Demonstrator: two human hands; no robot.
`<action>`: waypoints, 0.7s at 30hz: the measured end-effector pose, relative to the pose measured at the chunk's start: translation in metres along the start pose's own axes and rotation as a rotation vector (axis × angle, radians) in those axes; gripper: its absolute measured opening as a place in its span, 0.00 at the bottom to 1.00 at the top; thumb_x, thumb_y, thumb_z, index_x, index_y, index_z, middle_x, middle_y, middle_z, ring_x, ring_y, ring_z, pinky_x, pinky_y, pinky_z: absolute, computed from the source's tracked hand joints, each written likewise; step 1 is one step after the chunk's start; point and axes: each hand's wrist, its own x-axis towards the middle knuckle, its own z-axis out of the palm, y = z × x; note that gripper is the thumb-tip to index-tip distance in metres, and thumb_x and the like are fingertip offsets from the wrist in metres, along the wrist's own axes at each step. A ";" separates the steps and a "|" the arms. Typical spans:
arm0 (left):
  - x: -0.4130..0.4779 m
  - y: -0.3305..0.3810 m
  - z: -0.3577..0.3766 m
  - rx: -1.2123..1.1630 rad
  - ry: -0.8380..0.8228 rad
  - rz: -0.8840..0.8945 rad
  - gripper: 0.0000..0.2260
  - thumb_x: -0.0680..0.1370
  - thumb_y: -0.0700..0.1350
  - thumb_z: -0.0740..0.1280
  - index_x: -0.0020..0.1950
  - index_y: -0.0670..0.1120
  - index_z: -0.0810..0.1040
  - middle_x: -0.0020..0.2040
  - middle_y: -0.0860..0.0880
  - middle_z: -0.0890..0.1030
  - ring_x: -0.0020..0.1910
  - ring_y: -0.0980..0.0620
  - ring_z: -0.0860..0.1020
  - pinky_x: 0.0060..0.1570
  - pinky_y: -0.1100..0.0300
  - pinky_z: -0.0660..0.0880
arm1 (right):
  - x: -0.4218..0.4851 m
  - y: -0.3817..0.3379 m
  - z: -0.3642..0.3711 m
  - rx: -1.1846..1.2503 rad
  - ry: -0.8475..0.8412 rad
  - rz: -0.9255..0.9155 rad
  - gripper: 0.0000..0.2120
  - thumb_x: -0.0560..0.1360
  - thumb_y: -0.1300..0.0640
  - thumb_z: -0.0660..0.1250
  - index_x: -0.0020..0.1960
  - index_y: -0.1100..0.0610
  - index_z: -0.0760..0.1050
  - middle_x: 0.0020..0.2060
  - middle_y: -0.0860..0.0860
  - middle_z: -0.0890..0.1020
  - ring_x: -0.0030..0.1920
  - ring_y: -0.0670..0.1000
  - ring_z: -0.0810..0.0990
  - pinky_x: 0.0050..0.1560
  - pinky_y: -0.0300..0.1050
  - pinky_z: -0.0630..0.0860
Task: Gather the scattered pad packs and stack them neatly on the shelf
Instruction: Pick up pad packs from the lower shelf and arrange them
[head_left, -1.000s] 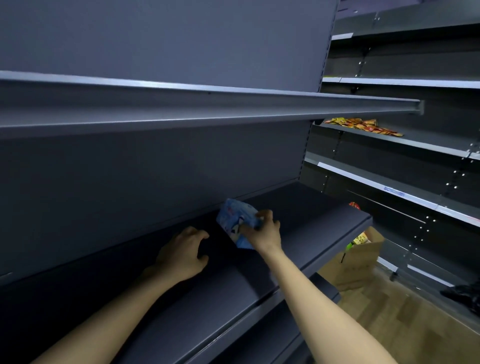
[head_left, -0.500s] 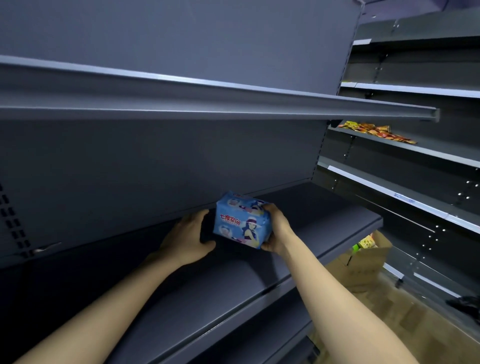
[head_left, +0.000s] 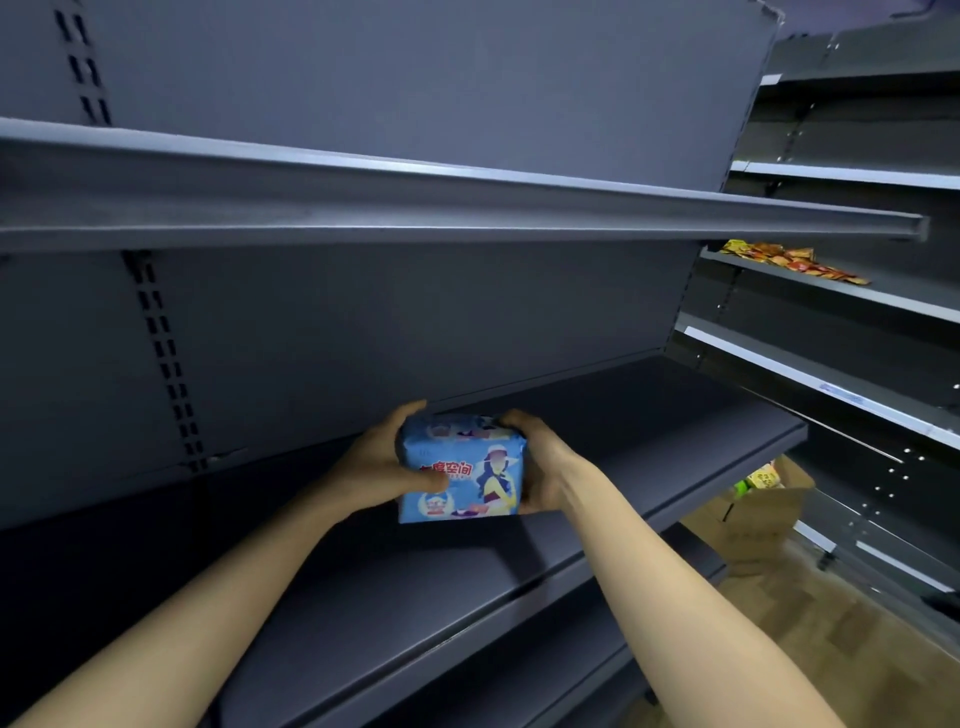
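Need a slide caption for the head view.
A blue pad pack gripped between left hand and right hand at a dark store shelf.

Dim bluish light falls on a dark grey upper shelf (head_left: 467, 208) and slotted back panel (head_left: 363, 332). To the right stands a second rack (head_left: 831, 374) — orange snack packets (head_left: 789, 260) lie on one tier — and an open cardboard box (head_left: 753, 525) sits on the wood-pattern floor (head_left: 831, 649).

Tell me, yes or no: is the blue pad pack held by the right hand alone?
No, the left hand and the right hand both grip the blue pad pack, one on each side.
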 end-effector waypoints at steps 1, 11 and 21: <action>-0.006 -0.004 -0.007 -0.005 0.020 -0.009 0.40 0.67 0.35 0.75 0.74 0.50 0.60 0.58 0.50 0.76 0.49 0.56 0.77 0.44 0.67 0.73 | -0.002 0.001 0.008 -0.025 0.007 0.002 0.24 0.76 0.39 0.56 0.44 0.58 0.78 0.40 0.55 0.83 0.42 0.56 0.81 0.45 0.49 0.78; -0.062 -0.025 -0.079 -0.104 0.146 -0.029 0.31 0.70 0.34 0.73 0.69 0.46 0.65 0.47 0.56 0.77 0.43 0.62 0.76 0.41 0.67 0.72 | -0.041 0.019 0.099 -0.452 -0.020 -0.507 0.25 0.73 0.58 0.71 0.67 0.51 0.65 0.61 0.51 0.76 0.60 0.51 0.77 0.65 0.49 0.72; -0.107 -0.038 -0.109 0.289 0.125 0.025 0.35 0.76 0.45 0.68 0.76 0.43 0.52 0.66 0.52 0.70 0.63 0.52 0.72 0.56 0.66 0.66 | -0.070 0.048 0.166 -0.769 0.285 -0.652 0.32 0.68 0.64 0.71 0.69 0.52 0.66 0.56 0.52 0.79 0.55 0.54 0.79 0.56 0.52 0.77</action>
